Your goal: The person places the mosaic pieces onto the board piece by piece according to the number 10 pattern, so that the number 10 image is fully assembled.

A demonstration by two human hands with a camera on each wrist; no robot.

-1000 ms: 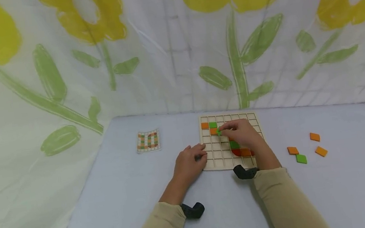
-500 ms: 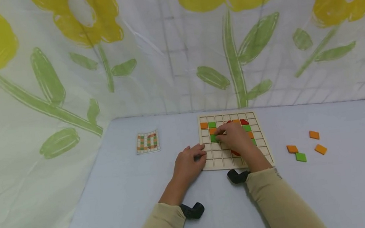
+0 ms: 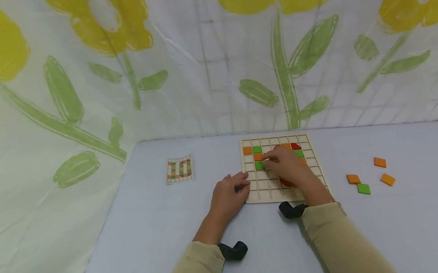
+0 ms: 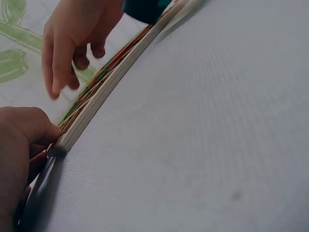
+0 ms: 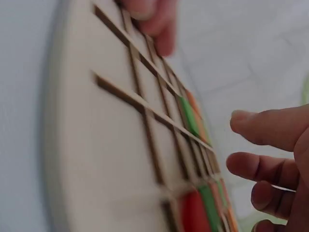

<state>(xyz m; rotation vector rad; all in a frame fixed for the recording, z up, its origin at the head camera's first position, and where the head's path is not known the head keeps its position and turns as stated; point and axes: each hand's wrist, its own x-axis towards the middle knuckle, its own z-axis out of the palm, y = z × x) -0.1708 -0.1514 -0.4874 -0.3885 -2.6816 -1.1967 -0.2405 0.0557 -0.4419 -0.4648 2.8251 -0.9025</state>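
Observation:
A pale wooden grid board point(image 3: 258, 196) lies on the table with orange, green and red tiles in some cells. My left hand point(image 3: 228, 195) holds its near left corner; in the left wrist view the thumb point(image 4: 41, 124) rests on the edge. Above the board hovers my right hand point(image 3: 291, 166), its fingers loosely bent and nothing between them. Just left of its fingertips, a green tile point(image 3: 259, 165) sits in a cell below an orange tile point(image 3: 258, 156). The right hand hides part of the board's middle. In the right wrist view its thumb point(image 5: 270, 124) is apart from the tiles.
A small pattern card point(image 3: 179, 169) lies left of the board. To the right are loose tiles: a green one point(image 3: 363, 188) touching an orange one point(image 3: 353, 178), and two more orange ones. A flowered cloth point(image 3: 196, 88) hangs behind the table.
My right hand has brought a green tile down to the cell below the orange one and let it go. The fingers are now slightly away from it. The left hand keeps its place.

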